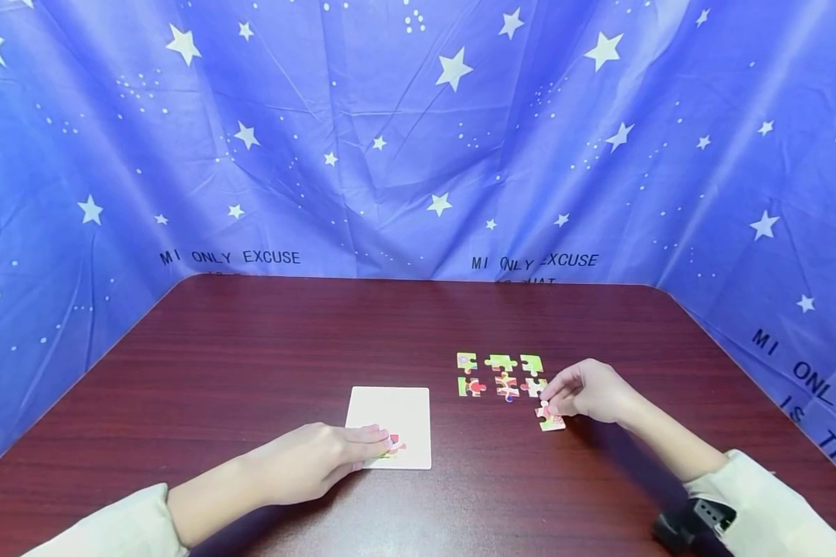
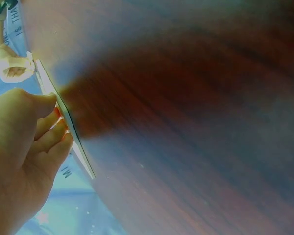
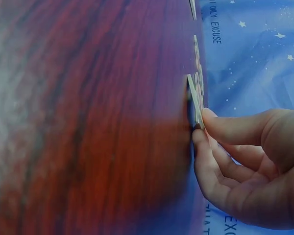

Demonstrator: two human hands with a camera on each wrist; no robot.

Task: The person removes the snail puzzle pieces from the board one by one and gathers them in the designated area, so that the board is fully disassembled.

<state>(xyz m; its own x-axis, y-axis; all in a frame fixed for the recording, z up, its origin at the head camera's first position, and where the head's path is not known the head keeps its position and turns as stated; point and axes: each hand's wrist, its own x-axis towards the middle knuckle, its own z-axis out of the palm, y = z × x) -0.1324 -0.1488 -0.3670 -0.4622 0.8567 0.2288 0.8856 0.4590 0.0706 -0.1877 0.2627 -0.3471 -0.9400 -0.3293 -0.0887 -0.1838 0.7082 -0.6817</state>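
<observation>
In the head view a white square board [image 1: 397, 406] lies on the table. My left hand [image 1: 320, 458] reaches over its left side, straight fingers resting on a small red and green jigsaw piece [image 1: 396, 446] near the lower edge. In the left wrist view the thumb [image 2: 46, 104] lies against the board's edge. My right hand [image 1: 595, 393] pinches a jigsaw piece [image 1: 552, 422] with a red and green print. The right wrist view shows this piece [image 3: 194, 98] tilted between thumb and forefinger; whether it touches the table is unclear. Fingers partly hide both pieces.
Several loose jigsaw pieces [image 1: 502, 362] lie in two rows just beyond my right hand, to the right of the board. The dark red wooden table [image 1: 286, 333] ends at a blue star-printed cloth [image 1: 390, 155]. A black strap or device [image 1: 697, 520] shows at my right wrist.
</observation>
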